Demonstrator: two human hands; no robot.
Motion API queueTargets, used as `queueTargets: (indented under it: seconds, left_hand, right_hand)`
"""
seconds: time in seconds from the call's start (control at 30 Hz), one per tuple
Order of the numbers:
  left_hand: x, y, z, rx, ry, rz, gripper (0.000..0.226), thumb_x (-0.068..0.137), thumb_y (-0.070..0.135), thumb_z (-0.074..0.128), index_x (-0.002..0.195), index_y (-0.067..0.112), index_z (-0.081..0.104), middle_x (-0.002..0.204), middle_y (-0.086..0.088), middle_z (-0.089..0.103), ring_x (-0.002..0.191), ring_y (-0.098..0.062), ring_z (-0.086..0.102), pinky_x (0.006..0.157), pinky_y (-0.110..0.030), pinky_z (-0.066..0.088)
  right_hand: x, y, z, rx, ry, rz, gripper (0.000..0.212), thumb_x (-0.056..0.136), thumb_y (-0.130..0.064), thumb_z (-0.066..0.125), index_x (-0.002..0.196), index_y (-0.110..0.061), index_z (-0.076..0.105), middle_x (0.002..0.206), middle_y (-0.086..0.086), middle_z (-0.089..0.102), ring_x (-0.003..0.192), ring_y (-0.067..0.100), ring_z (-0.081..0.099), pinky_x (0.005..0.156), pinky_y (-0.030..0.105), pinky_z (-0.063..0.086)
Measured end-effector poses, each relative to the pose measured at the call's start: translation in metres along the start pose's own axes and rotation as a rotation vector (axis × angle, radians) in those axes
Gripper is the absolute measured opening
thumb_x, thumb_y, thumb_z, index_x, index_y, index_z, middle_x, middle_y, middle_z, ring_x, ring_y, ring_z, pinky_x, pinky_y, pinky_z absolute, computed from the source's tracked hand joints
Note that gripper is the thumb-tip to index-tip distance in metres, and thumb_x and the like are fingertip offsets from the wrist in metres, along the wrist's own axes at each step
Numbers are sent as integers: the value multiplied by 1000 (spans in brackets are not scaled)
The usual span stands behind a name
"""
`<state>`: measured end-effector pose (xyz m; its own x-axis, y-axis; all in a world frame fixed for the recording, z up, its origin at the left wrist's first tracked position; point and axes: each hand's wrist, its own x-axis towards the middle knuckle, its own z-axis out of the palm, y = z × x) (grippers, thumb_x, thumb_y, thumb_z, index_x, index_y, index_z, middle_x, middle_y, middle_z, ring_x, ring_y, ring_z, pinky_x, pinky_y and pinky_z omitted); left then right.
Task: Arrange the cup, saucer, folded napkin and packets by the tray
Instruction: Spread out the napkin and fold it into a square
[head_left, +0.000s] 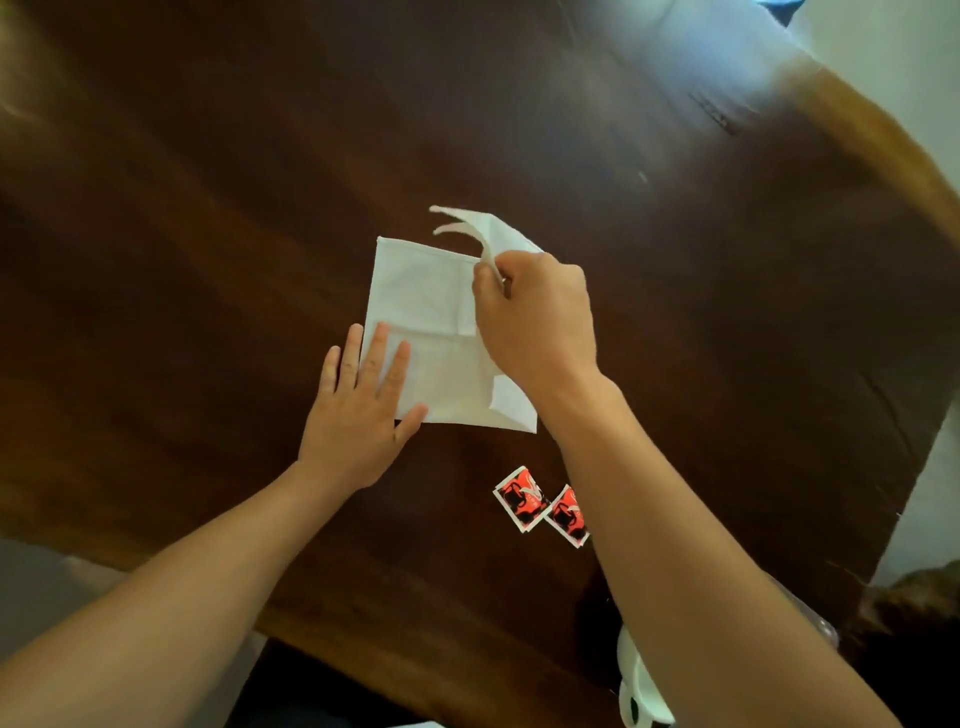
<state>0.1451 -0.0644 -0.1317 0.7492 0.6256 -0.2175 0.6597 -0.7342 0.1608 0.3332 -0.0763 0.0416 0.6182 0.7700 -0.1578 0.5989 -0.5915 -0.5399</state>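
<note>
A white napkin (423, 306) lies spread on the dark wooden table (208, 208). My left hand (358, 410) presses flat on its near left corner, fingers apart. My right hand (535, 317) pinches the napkin's far right corner and lifts it off the table, so that flap curls upward. Two red, black and white packets (543, 506) lie side by side on the table below the napkin, partly behind my right forearm. A white cup or saucer (636, 680) shows at the bottom edge, mostly hidden by my right arm. No tray is in view.
The table's near edge runs diagonally across the lower left, and its right edge falls away at the right. A bright glare covers the far right of the tabletop. A dark brown shape (914, 613) sits at the lower right.
</note>
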Motion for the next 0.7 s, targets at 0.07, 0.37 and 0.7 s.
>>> queueTargets:
  seconds: [0.07, 0.37, 0.7]
  left_hand:
    - [1, 1, -3, -22, -17, 0, 78, 99, 64, 14, 161, 18, 2, 169, -16, -3, 154, -39, -2, 123, -54, 11]
    - [-5, -12, -21, -210, -23, 103, 72, 99, 41, 37, 158, 12, 9, 166, -17, 19, 154, -39, 6, 125, -51, 12]
    - [55, -15, -67, -1581, -57, -691, 47, 91, 44, 55, 102, 0, 68, 97, -10, 75, 92, -27, 70, 82, -44, 55]
  right_hand:
    - [3, -20, 27, -49, -42, -1, 47, 102, -27, 49, 56, -18, 46, 54, -4, 49, 49, 12, 46, 53, 26, 35]
    - [-46, -22, 85, -208, -429, 65, 36, 96, -43, 50, 100, -14, 72, 90, 5, 70, 82, 23, 66, 78, 38, 57]
    - [-57, 60, 67, -117, -395, 318, 33, 96, -35, 52, 121, -16, 61, 108, 2, 65, 92, 20, 63, 76, 35, 53]
